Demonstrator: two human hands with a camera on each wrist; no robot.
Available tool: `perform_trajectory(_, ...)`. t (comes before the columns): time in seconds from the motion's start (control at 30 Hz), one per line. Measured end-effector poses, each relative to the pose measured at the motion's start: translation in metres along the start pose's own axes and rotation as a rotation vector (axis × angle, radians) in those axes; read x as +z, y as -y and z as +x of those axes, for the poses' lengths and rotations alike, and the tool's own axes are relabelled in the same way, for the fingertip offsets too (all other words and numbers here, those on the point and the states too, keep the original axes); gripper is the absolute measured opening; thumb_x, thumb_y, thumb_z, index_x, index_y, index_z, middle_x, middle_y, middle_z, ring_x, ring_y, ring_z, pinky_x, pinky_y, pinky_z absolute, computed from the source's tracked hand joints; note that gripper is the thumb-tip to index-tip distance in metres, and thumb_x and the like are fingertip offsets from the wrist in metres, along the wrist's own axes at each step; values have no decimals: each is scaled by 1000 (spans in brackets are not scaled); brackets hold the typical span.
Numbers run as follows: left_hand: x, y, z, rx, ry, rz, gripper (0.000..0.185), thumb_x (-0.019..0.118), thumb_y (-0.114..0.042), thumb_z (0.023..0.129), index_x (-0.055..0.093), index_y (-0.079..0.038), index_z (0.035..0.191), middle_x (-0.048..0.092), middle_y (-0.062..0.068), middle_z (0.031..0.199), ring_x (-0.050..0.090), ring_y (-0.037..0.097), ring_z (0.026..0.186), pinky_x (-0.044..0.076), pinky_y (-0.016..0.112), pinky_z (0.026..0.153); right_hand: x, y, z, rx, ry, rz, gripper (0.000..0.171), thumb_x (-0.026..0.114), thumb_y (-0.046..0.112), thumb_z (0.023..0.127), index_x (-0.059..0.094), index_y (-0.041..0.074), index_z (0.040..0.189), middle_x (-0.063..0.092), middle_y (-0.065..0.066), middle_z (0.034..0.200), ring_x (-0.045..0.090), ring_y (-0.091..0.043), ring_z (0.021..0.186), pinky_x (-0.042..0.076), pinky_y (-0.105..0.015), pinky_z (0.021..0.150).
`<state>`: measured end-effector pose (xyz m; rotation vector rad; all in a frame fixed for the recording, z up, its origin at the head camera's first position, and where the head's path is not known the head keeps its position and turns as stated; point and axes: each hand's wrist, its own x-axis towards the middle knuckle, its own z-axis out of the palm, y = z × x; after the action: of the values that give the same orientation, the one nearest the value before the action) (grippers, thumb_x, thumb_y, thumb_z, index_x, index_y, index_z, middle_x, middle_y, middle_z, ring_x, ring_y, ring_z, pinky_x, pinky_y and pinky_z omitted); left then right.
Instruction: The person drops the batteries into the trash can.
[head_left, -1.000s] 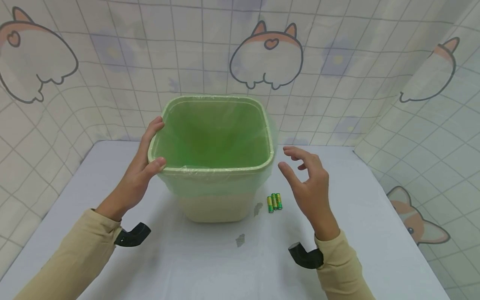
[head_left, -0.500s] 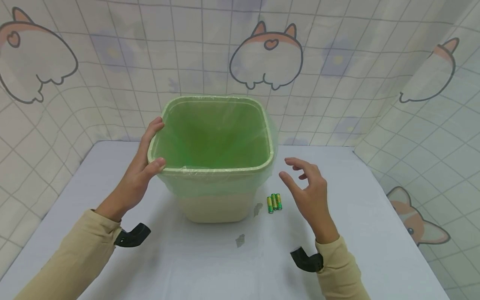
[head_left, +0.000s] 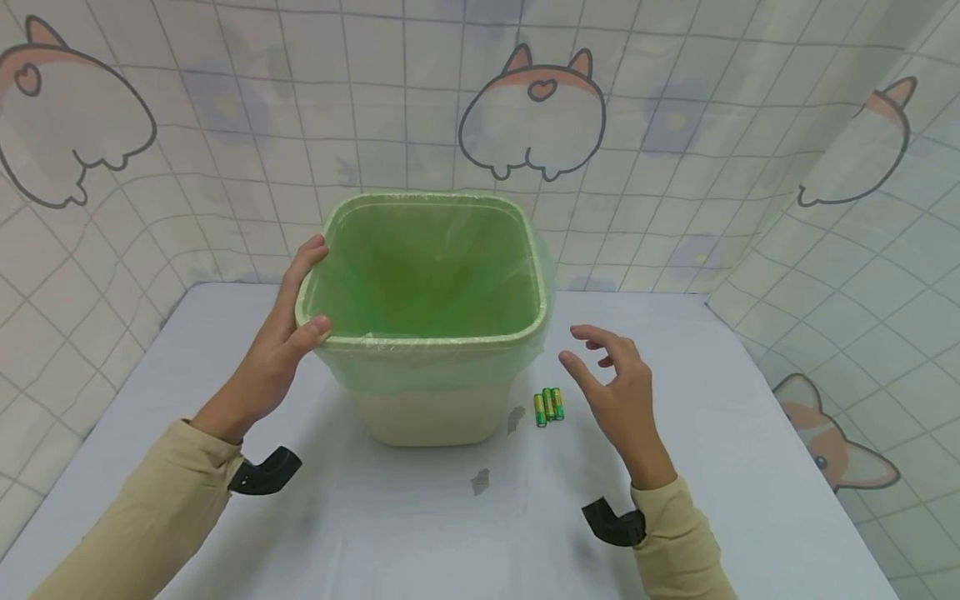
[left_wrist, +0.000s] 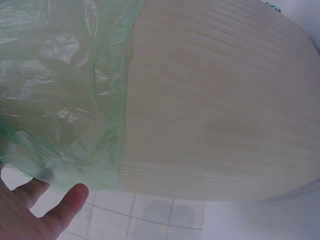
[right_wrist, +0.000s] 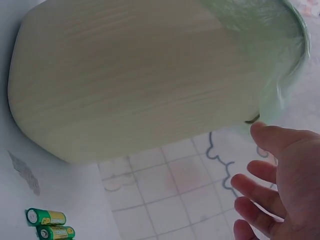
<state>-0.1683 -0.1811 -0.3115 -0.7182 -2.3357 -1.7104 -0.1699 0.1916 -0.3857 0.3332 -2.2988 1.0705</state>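
Green plastic lines the bin (head_left: 427,333), which stands on the counter (head_left: 750,467) with the left hand (head_left: 281,346) gripping its near-left rim. The right hand (head_left: 611,387), fingers loosely spread and holding nothing, hovers just right of 3 batteries (head_left: 548,405) lying beside the bin's base. This looks like the reach before a pickup; next it needs lowering and pinching 1 battery.

White-clothed table (head_left: 750,467) before checked cloth backdrop (head_left: 675,125) printed with cartoon corgis, evenly lit.
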Motion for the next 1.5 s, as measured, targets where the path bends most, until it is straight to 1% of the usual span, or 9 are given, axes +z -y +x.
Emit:
perform_trajectory(0.17,0,0,0,0,-1,2,66,42,-21,92,17,-23,154,3,-14,162,3,18,151,11,69,111,1,-2,-2,17,23,-6,38,75,19,82,66,9,118,69,-7,115,56,-24,102,43,-35,80)
perform_trajectory(0.37,0,0,0,3,-2,8,65,42,-23,93,18,-23,153,3,-15,162,2,17,151,10,69,111,2,-6,-6,65,61,-23,39,75,22,83,65,11,119,68,-6,117,56,-23,101,44,-37,81)
perform_trajectory(0.67,0,0,-1,3,-3,2,66,42,-22,92,17,-23,153,2,-14,162,2,17,151,10,69,111,6,-14,-12,100,96,-22,41,76,24,83,65,11,120,68,-6,118,55,-23,105,46,-46,82)
perform_trajectory(0.93,0,1,0,7,1,-3,66,42,-21,92,17,-22,153,2,-15,162,2,17,151,10,68,112,8,-20,-17,128,138,-51,42,75,26,83,64,13,121,67,-5,119,55,-22,107,46,-42,83)
perform_trajectory(1.1,0,1,0,2,2,6,66,41,-21,92,17,-23,153,2,-15,162,3,18,151,11,68,111,8,-24,-20,143,157,-47,44,77,27,81,64,14,121,67,-6,118,54,-23,106,46,-44,84)
perform_trajectory(1.33,0,0,0,0,2,8,66,41,-22,92,17,-23,153,3,-16,162,4,18,151,12,68,111,10,-29,-23,143,202,-59,45,77,27,81,64,15,122,67,-5,119,54,-21,106,46,-43,84)
perform_trajectory(1.5,0,0,0,5,-1,7,66,41,-21,92,17,-23,153,2,-12,163,4,18,151,11,68,111,11,-33,-25,145,236,-55,46,78,24,80,64,15,123,66,-6,120,54,-23,108,47,-45,86)
